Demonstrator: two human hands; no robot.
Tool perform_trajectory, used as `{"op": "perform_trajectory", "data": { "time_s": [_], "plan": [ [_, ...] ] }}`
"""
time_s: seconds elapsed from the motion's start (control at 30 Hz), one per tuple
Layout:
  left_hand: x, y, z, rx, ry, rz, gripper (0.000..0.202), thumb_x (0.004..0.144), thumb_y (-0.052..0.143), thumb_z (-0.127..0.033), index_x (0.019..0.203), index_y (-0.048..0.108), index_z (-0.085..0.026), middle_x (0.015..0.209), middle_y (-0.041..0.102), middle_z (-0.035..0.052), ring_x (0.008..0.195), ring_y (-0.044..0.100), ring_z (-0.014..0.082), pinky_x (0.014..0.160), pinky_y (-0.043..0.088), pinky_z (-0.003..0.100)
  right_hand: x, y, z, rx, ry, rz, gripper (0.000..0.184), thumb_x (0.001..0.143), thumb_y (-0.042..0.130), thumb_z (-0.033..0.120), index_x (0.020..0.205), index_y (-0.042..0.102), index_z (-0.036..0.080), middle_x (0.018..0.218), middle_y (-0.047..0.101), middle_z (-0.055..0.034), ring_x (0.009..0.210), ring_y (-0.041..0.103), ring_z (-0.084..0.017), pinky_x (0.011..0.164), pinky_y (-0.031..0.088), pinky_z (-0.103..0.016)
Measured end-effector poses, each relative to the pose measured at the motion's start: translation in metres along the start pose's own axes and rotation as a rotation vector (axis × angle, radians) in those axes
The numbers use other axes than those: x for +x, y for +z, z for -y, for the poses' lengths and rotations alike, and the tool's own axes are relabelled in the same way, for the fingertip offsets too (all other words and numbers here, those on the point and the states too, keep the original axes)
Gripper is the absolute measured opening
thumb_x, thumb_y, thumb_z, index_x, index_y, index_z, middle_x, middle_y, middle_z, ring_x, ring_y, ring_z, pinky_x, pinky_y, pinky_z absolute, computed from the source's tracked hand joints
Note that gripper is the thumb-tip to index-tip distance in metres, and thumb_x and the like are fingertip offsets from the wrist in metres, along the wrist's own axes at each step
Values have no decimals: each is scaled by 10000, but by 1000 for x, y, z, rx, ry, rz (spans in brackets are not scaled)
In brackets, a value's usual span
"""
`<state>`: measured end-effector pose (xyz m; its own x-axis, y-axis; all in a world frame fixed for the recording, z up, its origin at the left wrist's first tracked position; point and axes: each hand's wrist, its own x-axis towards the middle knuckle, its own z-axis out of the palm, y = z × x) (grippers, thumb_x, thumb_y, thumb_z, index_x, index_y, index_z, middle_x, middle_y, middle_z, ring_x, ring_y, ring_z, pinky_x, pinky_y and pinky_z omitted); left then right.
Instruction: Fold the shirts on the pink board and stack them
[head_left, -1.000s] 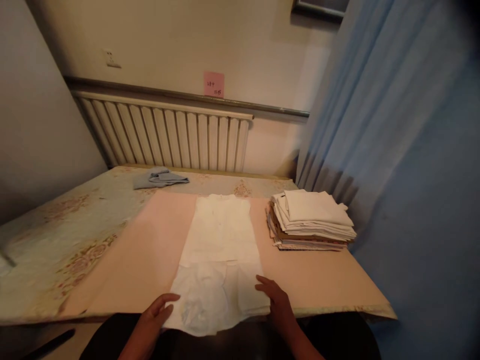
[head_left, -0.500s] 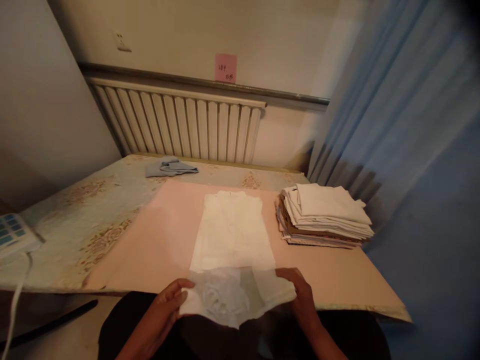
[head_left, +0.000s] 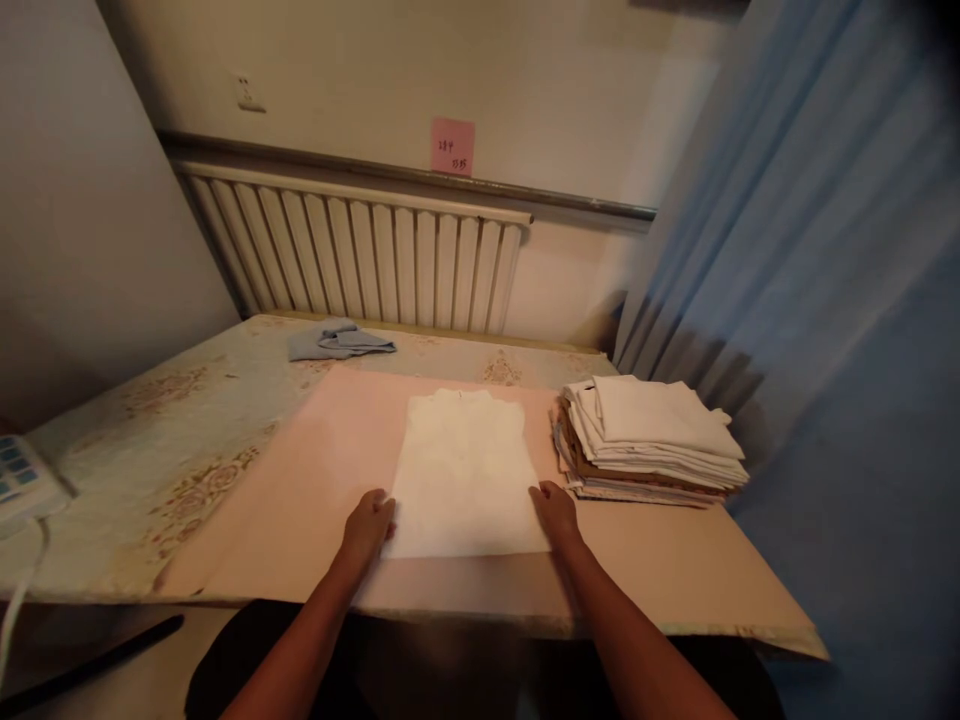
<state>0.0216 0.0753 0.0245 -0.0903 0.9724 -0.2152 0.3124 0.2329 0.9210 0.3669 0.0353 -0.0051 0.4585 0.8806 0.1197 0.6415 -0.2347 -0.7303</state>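
Observation:
A white garment (head_left: 465, 470) lies folded into a rectangle on the pink sheet (head_left: 300, 500) covering the table. My left hand (head_left: 367, 525) rests at its lower left corner, fingers curled down on the cloth's edge. At the lower right corner my right hand (head_left: 556, 510) presses the cloth the same way. Whether either hand grips the cloth or just rests on it I cannot tell.
A stack of folded white clothes (head_left: 649, 435) sits just right of the garment. A crumpled grey-blue cloth (head_left: 339, 340) lies at the back near the radiator (head_left: 352, 255). A device with blue keys (head_left: 19, 475) sits at the left edge. Blue curtain (head_left: 810, 280) hangs right.
Both hands lifted the garment's lower part off the table edge and folded it up over the top part. They now rest at the fold's corners, further onto the table.

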Motion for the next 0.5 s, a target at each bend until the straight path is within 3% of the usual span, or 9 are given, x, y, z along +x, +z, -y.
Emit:
{"op": "perform_trajectory", "data": {
  "time_s": [0.1, 0.2, 0.5],
  "plan": [
    [-4, -7, 19, 200, 69, -74, 285, 773, 554, -298, 1023, 583, -164, 787, 625, 24, 789, 622, 206, 763, 460, 327, -6, -2, -4, 7, 3, 3, 216, 762, 496, 351, 731, 644, 196, 627, 601, 10, 598, 517, -144, 573, 340, -240],
    [-12, -12, 28, 355, 135, -69, 222, 773, 544, -276, 961, 615, -181, 795, 633, 22, 808, 604, 209, 769, 424, 313, -13, -5, -9, 28, 13, -5, 263, 752, 489, 330, 861, 679, 183, 662, 637, -2, 631, 571, -164, 600, 392, -250],
    [-30, -8, 28, 626, 236, -28, 204, 829, 473, -204, 994, 592, -191, 897, 650, 47, 851, 598, 196, 758, 410, 285, -57, -4, -12, -22, -29, -123, 396, 795, 464, 312, 1131, 635, 189, 719, 673, -34, 653, 624, -207, 594, 430, -289]
  ]
}}
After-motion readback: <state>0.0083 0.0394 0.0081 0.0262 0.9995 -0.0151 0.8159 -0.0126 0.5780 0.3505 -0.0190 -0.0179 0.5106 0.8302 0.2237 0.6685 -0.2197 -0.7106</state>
